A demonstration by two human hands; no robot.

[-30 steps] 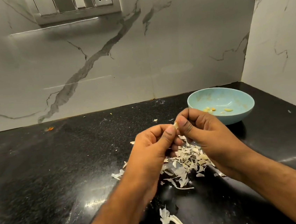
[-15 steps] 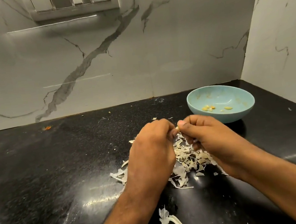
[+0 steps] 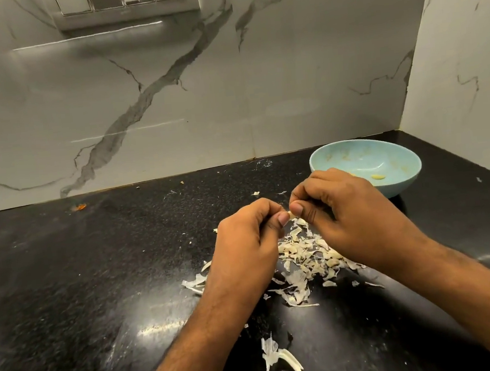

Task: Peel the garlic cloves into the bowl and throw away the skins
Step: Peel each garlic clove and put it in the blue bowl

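Observation:
A small pale garlic clove (image 3: pixel 291 215) is pinched between the thumbs and fingertips of my left hand (image 3: pixel 250 245) and my right hand (image 3: pixel 340 214), held just above the black counter. Most of the clove is hidden by my fingers. Under and between my hands lies a heap of papery garlic skins (image 3: pixel 306 260). A light blue bowl (image 3: pixel 398 157) stands behind my right hand at the back right, with a peeled clove (image 3: pixel 377 176) showing inside; my hand covers part of its rim.
A larger strip of skin (image 3: pixel 278 358) lies on the counter near the front edge. Marble walls close the back and right side, forming a corner behind the bowl. A switch panel (image 3: pixel 124 1) is mounted high on the back wall. An orange scrap (image 3: pixel 80 207) lies at the back left.
Both hands have stayed together on the clove and shifted slightly to the right and back; my right hand now covers part of the bowl's near rim. The skins have not moved.

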